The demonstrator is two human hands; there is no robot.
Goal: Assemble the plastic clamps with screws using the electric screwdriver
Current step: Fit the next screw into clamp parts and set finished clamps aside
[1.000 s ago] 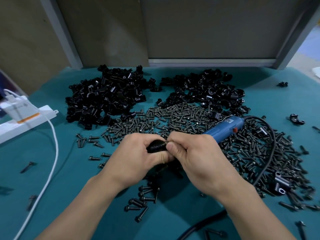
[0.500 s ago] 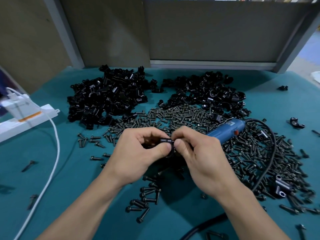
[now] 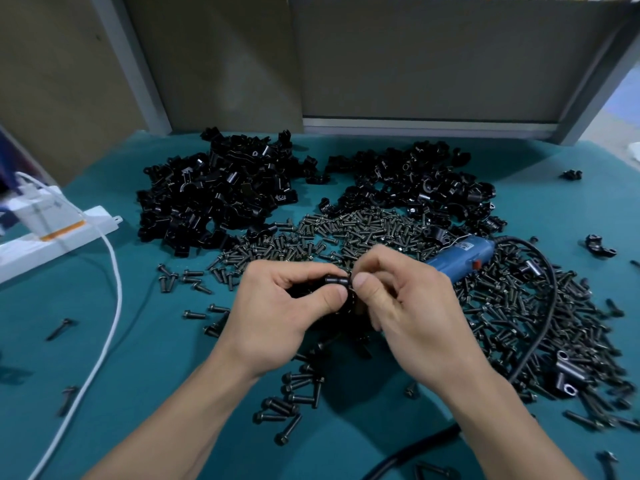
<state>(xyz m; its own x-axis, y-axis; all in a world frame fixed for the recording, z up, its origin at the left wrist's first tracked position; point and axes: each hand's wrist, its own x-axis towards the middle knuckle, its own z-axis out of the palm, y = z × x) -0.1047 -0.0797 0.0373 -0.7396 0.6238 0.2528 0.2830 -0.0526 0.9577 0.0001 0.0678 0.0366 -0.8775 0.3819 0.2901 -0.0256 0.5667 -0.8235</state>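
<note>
My left hand grips a small black plastic clamp between thumb and fingers, above the teal table. My right hand meets it from the right, its thumb and fingers pinching at the clamp's right end; what it pinches is hidden. The blue electric screwdriver lies on the table just behind my right hand, among loose black screws. Two heaps of black clamps lie further back, one at the left and one at the right.
The screwdriver's black cable loops over the screws at the right. A white power strip with a white cord lies at the left. Several screws lie near my forearms. Stray clamps dot the right side.
Both hands have kept working the clamp together in the same spot; the clamp has turned in my left hand's fingers. The screwdriver has not moved.
</note>
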